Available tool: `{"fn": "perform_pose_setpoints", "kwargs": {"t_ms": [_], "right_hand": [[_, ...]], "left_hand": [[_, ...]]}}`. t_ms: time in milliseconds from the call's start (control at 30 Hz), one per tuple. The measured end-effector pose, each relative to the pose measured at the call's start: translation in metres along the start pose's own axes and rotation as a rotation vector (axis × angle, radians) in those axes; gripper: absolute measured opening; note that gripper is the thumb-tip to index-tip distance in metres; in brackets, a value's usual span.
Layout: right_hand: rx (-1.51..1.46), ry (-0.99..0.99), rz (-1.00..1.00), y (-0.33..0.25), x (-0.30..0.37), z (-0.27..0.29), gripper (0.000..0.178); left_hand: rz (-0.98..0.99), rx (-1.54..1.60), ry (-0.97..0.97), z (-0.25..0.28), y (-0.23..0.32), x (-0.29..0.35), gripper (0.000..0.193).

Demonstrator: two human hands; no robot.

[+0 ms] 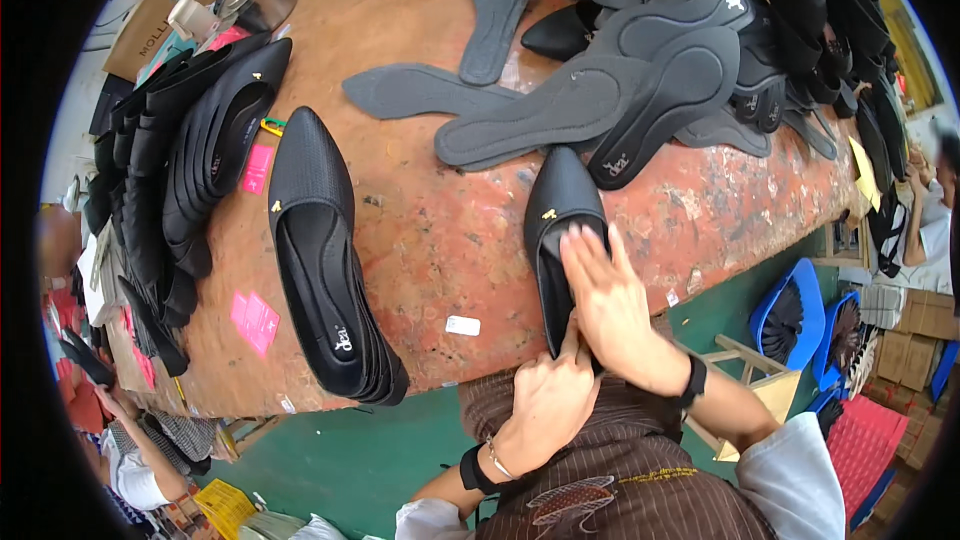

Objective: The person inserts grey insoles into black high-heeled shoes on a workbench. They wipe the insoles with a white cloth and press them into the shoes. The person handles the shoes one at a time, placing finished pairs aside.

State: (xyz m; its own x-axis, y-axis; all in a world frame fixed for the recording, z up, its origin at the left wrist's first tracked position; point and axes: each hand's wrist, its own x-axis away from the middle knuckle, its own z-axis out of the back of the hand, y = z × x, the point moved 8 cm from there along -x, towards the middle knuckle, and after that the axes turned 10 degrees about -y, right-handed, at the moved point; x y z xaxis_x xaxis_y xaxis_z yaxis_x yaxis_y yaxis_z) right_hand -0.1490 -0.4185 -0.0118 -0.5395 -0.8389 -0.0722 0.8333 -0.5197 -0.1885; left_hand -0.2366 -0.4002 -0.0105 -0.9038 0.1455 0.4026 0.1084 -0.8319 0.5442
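Observation:
A black pointed flat shoe (565, 185) with a small gold ornament lies in front of me at the table's near edge, toe pointing away. My left hand (553, 390) is closed around its heel end. Inside the shoe's opening, the outstretched fingers of my right hand (610, 305) lie flat and hide most of its inside. To the left rests a nested stack of similar black shoes (318, 270), the top one lined with an insole. Loose dark grey insoles (550, 110) lie overlapping just beyond the shoe's toe.
The worn reddish-brown table (430, 270) holds more nested black shoes (215, 160) at left and a heap of shoes and insoles at the far right. Pink paper tags (255, 322) and a white label (463, 326) lie on it. Blue bins (787, 315) and a wooden stool (745, 380) stand right.

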Motion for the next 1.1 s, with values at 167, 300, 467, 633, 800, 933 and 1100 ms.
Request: {"fn": "perform_pose_setpoints", "kwargs": {"t_ms": [167,300,467,633,800,933,1100], "right_hand": [[-0.085,-0.270,-0.054,0.013,-0.041,-0.001,0.049],[-0.036,-0.284,0.036,-0.016,0.012,0.011,0.061],[0.139,-0.284,-0.056,-0.009,-0.031,-0.003,0.055],[-0.026,-0.284,-0.009,-0.003,-0.025,-0.004,0.051],[0.129,-0.144,-0.093,-0.001,-0.036,0.000,0.045],[0.169,-0.237,-0.057,0.002,-0.057,-0.010,0.030],[-0.001,-0.198,0.078,0.008,-0.048,-0.007,0.020]], "left_hand": [[-0.038,0.002,0.059,0.011,0.001,0.002,0.048],[-0.037,0.085,-0.005,0.001,-0.005,0.002,0.042],[-0.010,0.133,-0.035,0.002,-0.006,-0.002,0.039],[-0.003,0.092,-0.030,0.000,-0.008,0.000,0.040],[-0.031,0.093,0.061,0.005,-0.007,0.000,0.039],[0.013,0.070,0.099,0.004,-0.005,0.000,0.042],[0.012,0.035,0.175,0.022,0.002,0.009,0.037]]}}
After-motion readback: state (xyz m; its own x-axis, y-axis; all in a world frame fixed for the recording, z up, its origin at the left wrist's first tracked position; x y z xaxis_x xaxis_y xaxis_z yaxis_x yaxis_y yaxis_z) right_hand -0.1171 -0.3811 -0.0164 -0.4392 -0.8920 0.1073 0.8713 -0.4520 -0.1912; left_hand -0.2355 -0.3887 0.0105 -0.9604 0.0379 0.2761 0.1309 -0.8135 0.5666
